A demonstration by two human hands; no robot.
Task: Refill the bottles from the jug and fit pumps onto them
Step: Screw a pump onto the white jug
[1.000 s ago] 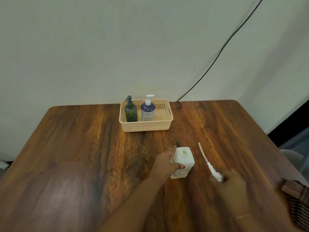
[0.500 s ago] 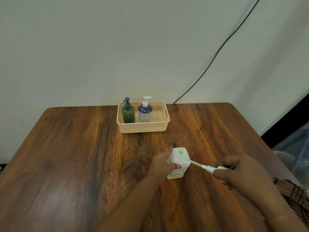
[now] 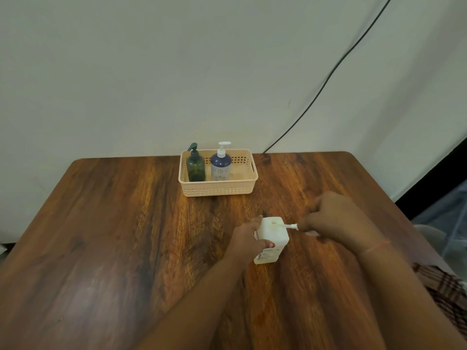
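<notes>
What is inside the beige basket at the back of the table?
The basket holds a dark green pump bottle and a blue pump bottle, both upright. Its front wall hides their bases; the right part looks bare.

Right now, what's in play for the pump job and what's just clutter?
In play: white bottle, held by left hand; pump in right hand, tube at the bottle's opening.

Idle: basket, green bottle, blue bottle, black cable.
</notes>
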